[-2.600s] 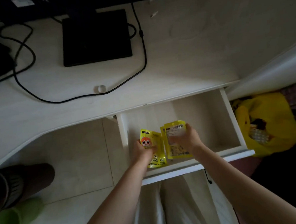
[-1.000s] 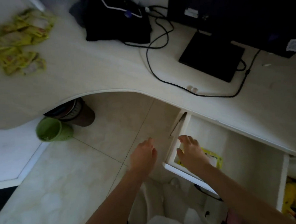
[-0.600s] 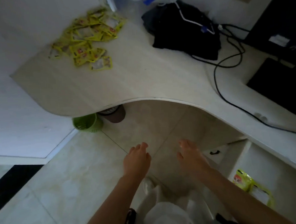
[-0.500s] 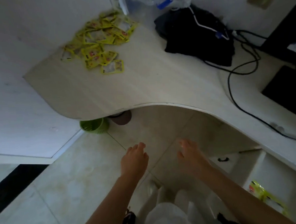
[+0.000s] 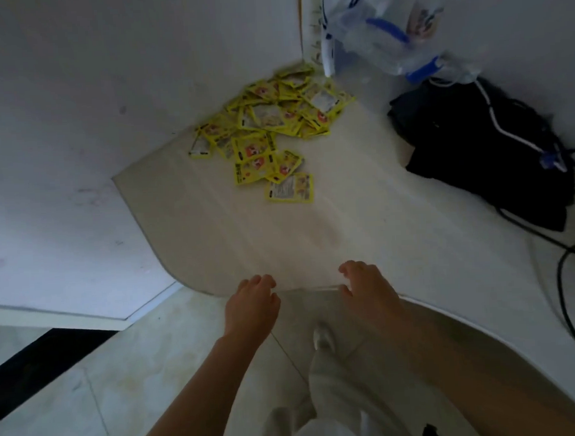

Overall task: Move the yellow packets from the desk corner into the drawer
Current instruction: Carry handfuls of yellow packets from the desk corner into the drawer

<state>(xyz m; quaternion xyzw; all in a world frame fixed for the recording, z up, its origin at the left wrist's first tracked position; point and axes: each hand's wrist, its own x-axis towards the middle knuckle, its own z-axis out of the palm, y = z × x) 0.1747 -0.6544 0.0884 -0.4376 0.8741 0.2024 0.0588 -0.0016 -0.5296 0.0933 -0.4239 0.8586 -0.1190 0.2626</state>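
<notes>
Yellow packets [image 5: 268, 132] lie heaped in the desk [image 5: 363, 224] corner against the wall, well beyond both hands. Left hand [image 5: 251, 308] and right hand [image 5: 366, 290] hover apart at the desk's near edge, fingers loosely curled and holding nothing. Flat, glossy sachets like these likely weigh little and slide easily; pinching several by their edges, or scooping beneath the pile, looks surest.

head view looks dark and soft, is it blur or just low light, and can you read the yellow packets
Head view: dim, low light throughout, with mild motion blur; the heap of small yellow foil packets in the desk corner shows colour and red marks, but print is unreadable. Wide-angle distortion bends the pale wooden desk's edge. The clear plastic bag is smeared. Both hands are shadowed.
</notes>
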